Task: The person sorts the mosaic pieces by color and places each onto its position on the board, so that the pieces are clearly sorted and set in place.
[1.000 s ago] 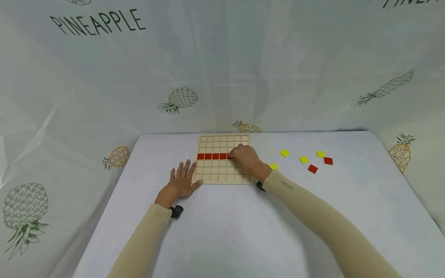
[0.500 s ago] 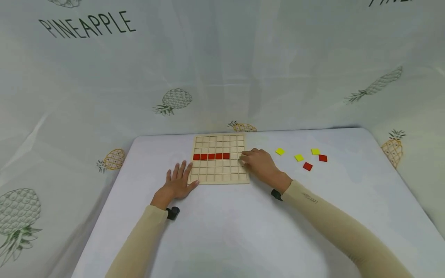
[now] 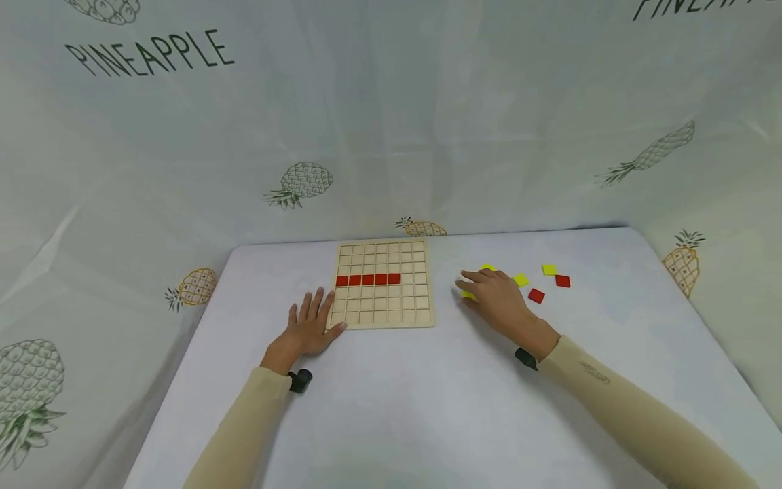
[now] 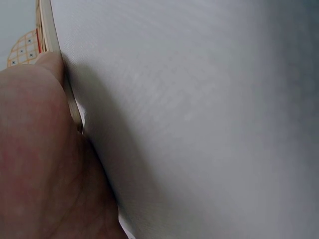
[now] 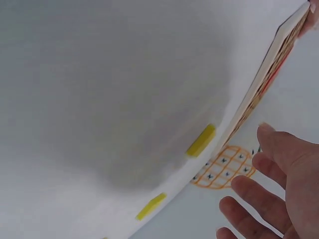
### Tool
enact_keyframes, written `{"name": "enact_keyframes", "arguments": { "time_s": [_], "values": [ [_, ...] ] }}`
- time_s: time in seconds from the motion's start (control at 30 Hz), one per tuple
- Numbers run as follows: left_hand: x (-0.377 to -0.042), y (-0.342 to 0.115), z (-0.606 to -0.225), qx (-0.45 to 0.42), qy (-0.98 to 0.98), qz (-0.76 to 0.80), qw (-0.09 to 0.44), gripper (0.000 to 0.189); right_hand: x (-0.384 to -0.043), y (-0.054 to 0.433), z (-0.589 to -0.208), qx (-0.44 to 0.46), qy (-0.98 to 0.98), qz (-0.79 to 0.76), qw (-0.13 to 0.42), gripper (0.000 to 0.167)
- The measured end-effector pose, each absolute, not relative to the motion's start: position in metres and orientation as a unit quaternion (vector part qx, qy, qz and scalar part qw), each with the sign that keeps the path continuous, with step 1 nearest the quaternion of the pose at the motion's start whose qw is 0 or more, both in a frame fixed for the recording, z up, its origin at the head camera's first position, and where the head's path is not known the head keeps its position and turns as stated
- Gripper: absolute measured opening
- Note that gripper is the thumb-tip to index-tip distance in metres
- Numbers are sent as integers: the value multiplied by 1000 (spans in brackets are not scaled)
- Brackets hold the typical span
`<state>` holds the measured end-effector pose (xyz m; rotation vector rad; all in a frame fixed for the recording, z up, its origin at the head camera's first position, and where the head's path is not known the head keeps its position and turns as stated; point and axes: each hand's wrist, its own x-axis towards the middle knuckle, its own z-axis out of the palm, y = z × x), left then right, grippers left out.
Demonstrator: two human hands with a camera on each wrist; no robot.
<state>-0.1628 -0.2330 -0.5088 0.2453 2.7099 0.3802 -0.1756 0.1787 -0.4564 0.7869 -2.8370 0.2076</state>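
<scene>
A light wooden grid board (image 3: 379, 316) lies at the back of the table, with several red square tiles (image 3: 368, 279) in a row running from its left edge. My left hand (image 3: 305, 333) is spread flat at the board's lower left corner, its thumb against the board edge (image 4: 50, 27) in the left wrist view. To the right of the board, my right hand (image 3: 501, 302) hovers over the loose tiles with fingers apart and nothing held. A yellow tile (image 3: 468, 295) shows just under its fingertips; in the right wrist view, a yellow tile (image 5: 201, 141) lies on the table beyond the fingers.
More loose tiles lie to the right: a yellow tile (image 3: 520, 280), another yellow tile (image 3: 549, 269), a red tile (image 3: 536, 295) and a second red tile (image 3: 563, 280). A pineapple-print curtain (image 3: 379, 136) hangs behind the white table (image 3: 391, 407).
My right hand has left the board, where a red tile now lies at its former fingertips, and moved right to the yellow tiles. The left hand stays put. The head view has shifted slightly.
</scene>
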Motion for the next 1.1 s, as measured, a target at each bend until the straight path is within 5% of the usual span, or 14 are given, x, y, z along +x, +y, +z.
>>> {"name": "enact_keyframes", "arguments": {
  "time_s": [1.1],
  "values": [
    [-163,-235,-509,95,966,136,199,89,-152,257,-462,211,-971,49,98,42]
  ]
}}
